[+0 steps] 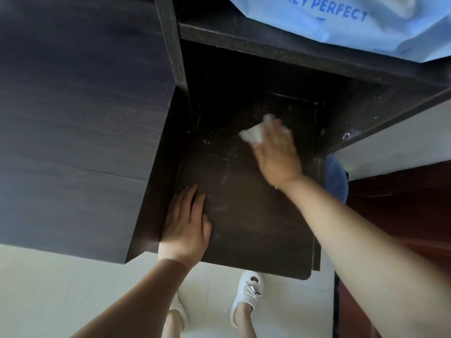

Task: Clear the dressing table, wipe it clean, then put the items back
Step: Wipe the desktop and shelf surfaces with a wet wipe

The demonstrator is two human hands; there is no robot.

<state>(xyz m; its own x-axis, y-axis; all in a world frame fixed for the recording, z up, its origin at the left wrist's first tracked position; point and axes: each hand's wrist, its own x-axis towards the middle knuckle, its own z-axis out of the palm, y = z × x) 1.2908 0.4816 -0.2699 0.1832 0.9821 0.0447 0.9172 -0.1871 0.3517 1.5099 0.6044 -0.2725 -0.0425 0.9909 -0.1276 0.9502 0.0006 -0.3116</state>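
head view: the right hand (277, 154) grips a crumpled white tissue (253, 132) against the dressing table's dark shelf (249, 215), among pale dust specks (219, 152). the left hand (185, 220) rests flat, fingers straight, near the front edge. best to sweep the dust forward in overlapping strokes. a blue bag (353, 23) above reads "hey perfect", partly cut off.
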